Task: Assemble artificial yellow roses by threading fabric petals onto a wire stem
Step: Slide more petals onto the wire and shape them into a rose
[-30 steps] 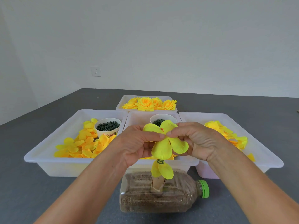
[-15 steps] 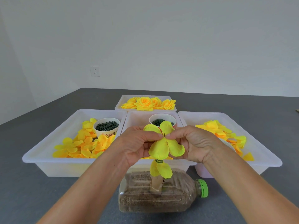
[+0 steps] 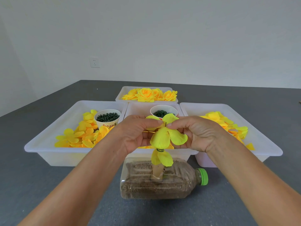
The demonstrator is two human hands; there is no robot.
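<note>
both hands meet at centre frame. the left hand [image 3: 135,136] and right hand [image 3: 193,134] each pinch the yellow five-lobed fabric petal layer [image 3: 166,136] at its hub, fingertips clamped on cloth, where a thin dark wire stem [image 3: 165,124] appears to poke through, though the view is poor. risk: uneven pull could tear the hole or bend the wire.

containers: clear plastic bottle of brown grain [image 3: 156,180] at 6 o'clock, holding a lower petal cluster [image 3: 162,158]; white tray [image 3: 48,144] at 9 o'clock with loose petals and a paper cup of green parts [image 3: 107,118]; far tray of finished roses [image 3: 146,94] at 12 o'clock; right tray [image 3: 260,144] at 3 o'clock with petals.
</note>
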